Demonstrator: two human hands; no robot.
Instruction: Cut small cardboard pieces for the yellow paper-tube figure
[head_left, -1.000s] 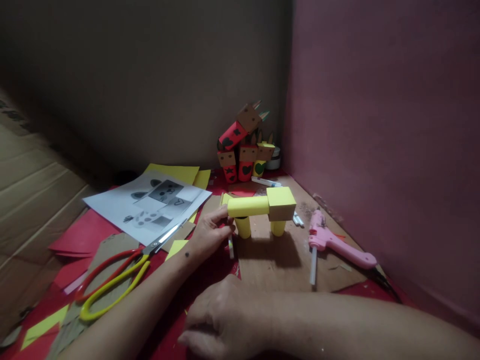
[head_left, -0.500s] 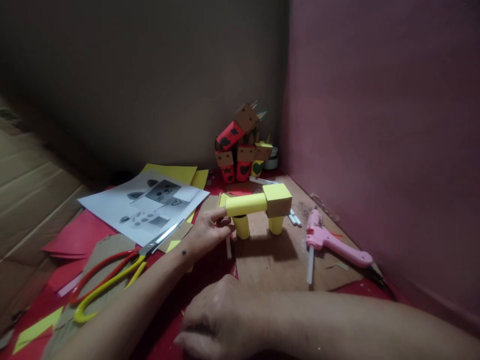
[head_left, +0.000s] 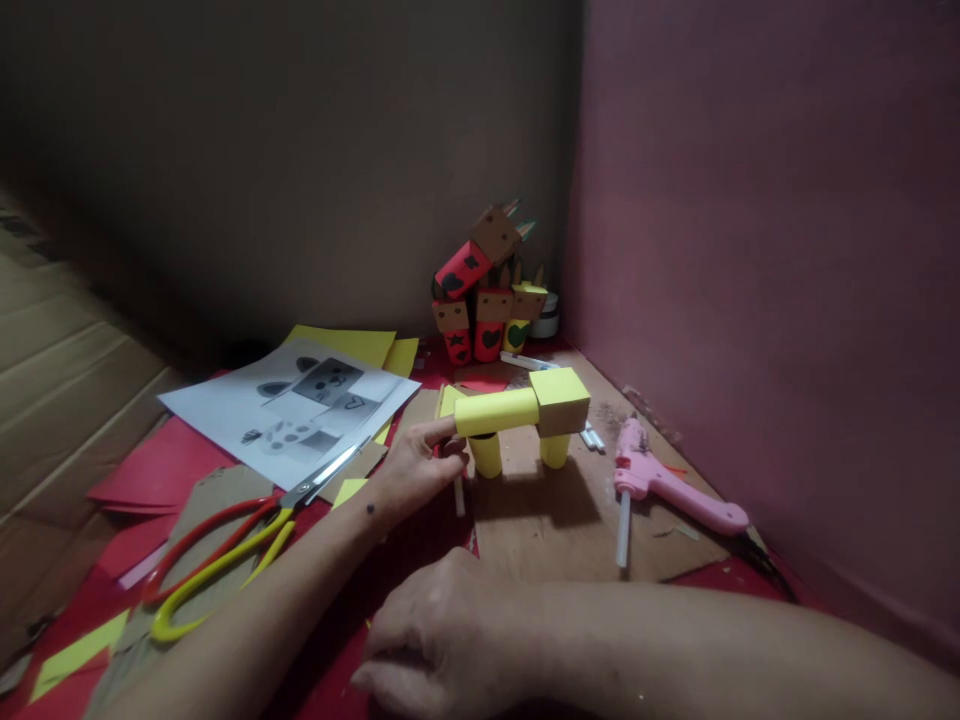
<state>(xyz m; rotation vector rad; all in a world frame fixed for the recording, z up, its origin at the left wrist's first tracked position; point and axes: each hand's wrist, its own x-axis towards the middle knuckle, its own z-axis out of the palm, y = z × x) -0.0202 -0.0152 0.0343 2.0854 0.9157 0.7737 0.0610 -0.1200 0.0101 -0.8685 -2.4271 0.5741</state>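
Observation:
A yellow paper animal [head_left: 496,410] stands on the board, with a tube body, two tube legs and a box head [head_left: 561,388] that is yellow on top and brown cardboard in front. At its rear end is my left hand [head_left: 420,462], the index finger at the tube's opening and the thumb and other fingers curled by the back leg. My right hand [head_left: 435,640] rests closed in the foreground, nearer to me than the animal. Its curled fingers hide whatever may be inside them.
A pink glue gun [head_left: 664,478] lies on the board [head_left: 570,535] at right. Scissors [head_left: 247,545] and a printed sheet [head_left: 262,405] lie at left among coloured paper. Several finished paper animals [head_left: 489,325] are stacked at the back corner, beside the pink wall [head_left: 765,250].
The view has shifted very slightly. The yellow animal's head end has turned a little to the right; both hands keep nearly the same pose.

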